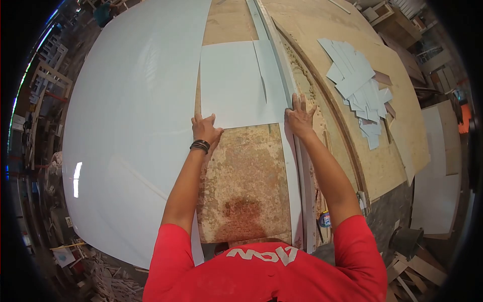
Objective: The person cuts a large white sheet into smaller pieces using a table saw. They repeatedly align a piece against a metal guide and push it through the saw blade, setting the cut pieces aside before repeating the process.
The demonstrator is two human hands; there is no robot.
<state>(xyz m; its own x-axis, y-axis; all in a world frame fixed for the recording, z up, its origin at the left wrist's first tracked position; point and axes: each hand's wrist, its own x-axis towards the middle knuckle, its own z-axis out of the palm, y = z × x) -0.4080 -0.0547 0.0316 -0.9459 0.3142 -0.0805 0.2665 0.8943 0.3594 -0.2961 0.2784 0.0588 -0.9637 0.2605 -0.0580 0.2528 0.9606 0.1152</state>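
Observation:
A white rectangular sheet lies on the worn wooden board of the bench, with a narrow dark slit near its right side. My left hand, wearing dark bands at the wrist, rests at the sheet's near left corner with fingers spread. Fingers stretched forward, my right hand presses on the long straight rail along the sheet's right side. Whether either hand's fingertips reach under an edge cannot be made out. Bare, stained board shows between my forearms.
A large glossy white sheet spreads across the left. On the right-hand wooden surface lies a pile of white offcuts. A tape measure sits by my right forearm. Scrap wood and a dark bucket stand at lower right.

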